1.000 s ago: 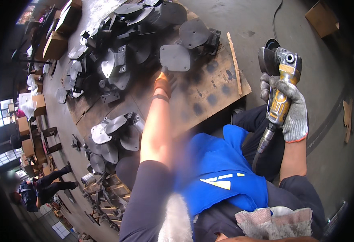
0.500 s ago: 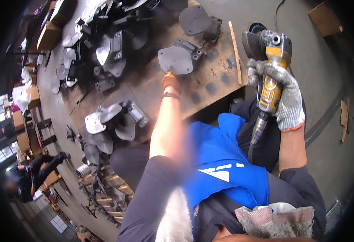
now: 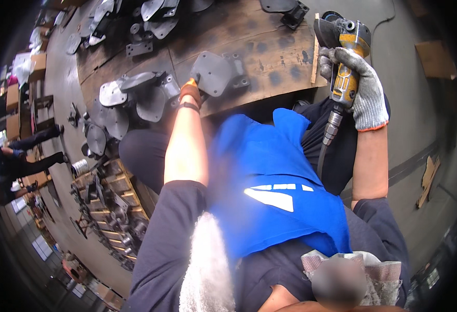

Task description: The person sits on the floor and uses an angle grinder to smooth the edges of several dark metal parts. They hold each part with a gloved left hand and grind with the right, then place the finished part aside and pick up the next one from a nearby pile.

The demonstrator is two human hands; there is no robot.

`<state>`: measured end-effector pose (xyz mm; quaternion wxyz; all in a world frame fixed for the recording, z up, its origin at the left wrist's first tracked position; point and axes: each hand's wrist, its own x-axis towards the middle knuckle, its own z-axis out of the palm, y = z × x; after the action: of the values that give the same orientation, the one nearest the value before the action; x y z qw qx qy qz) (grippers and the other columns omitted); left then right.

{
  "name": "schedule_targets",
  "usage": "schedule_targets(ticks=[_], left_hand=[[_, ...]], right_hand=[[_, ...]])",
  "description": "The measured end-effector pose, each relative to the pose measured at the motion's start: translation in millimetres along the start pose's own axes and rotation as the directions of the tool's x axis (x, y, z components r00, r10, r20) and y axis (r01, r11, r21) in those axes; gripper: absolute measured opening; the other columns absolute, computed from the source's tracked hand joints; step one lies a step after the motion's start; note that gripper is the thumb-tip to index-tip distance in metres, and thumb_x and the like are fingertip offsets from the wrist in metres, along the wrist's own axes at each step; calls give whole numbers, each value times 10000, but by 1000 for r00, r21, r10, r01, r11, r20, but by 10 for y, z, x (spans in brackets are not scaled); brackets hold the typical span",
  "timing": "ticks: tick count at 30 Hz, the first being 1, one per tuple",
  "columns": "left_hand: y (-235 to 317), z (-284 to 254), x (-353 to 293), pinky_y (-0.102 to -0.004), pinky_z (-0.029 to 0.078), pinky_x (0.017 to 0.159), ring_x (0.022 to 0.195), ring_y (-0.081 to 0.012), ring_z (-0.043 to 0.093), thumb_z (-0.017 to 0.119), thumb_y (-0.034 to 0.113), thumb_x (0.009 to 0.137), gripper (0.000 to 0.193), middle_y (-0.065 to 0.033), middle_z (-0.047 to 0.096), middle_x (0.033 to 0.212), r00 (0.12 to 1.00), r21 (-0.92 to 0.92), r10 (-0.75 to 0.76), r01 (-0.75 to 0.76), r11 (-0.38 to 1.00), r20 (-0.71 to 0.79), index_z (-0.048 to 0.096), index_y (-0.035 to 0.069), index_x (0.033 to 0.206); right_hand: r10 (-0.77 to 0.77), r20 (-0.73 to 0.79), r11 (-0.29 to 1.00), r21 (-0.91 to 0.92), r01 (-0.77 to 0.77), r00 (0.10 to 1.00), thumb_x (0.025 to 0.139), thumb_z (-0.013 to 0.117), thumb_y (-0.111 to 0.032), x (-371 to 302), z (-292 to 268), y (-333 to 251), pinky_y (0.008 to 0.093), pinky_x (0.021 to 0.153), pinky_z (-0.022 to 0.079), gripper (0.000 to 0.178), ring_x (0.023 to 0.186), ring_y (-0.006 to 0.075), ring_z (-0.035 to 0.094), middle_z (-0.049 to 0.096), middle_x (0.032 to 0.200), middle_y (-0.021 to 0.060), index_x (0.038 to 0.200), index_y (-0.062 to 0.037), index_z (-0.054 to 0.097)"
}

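My left hand (image 3: 191, 92), in an orange-brown glove, is closed on the near left edge of a grey metal plate part (image 3: 215, 75). The flat plate has rounded corners and small holes, and a bracket with holes (image 3: 237, 70) joins its right side. It lies on a stained wooden board (image 3: 270, 91). In a grey knit glove, my right hand (image 3: 366, 86) grips the body of a yellow and grey angle grinder (image 3: 349, 73). The grinder is held upright at the board's right edge, its dark disc (image 3: 328, 30) at the top and a hose fitting (image 3: 333, 125) below.
Similar metal parts (image 3: 150, 99) are clustered left of my hand, with more (image 3: 158, 21) at the far left and another (image 3: 288, 10) at the back. A wooden strip (image 3: 315, 52) lies at the board's right end. Cardboard (image 3: 436, 58) sits on the floor; a person (image 3: 23, 153) is far left.
My left hand has drawn the plate part nearer to me and toward the left cluster, turning it clockwise. The view has shifted too. My right hand still holds the grinder.
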<state>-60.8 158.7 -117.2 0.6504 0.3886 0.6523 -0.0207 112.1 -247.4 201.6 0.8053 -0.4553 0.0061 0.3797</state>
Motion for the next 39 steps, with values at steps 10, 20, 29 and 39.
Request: schedule_targets(ticks=[10,20,29,39], left_hand=[[273,569,-396,-361,514,894,1148,-178,609,518,281,916,293,-74,652,1206,829,957,560,-167,235,7,664,137,1124],[367,643,-673,-409,547,837,1032,-292,674,759,476,733,420,-109,706,1072,851,536,320,-54,842,-417,729,174,1024],[411,458,-777,-412,525,869,1055,-330,653,664,562,782,512,-149,693,1091,920,516,262,-79,853,-292,719,134,1058],[521,336,-849,-425,506,912,1106,-347,624,551,681,817,673,-186,660,1157,956,536,213,-73,841,-203,694,97,1120]], right_hand=[[269,-163,895,-322,-309,949,850,675,-157,72,-64,284,237,631,480,195,675,139,604,636,767,59,953,-1,618],[492,-317,749,-321,-580,811,866,635,-90,330,-426,1049,261,576,519,103,637,174,613,618,759,61,923,-11,599],[614,-403,622,-283,-731,678,869,622,-98,792,-527,1474,288,553,518,141,596,196,594,609,746,87,960,-15,553],[553,-473,512,-456,-728,685,867,659,-191,804,-438,1484,288,466,489,154,515,184,578,595,677,56,857,-65,570]])
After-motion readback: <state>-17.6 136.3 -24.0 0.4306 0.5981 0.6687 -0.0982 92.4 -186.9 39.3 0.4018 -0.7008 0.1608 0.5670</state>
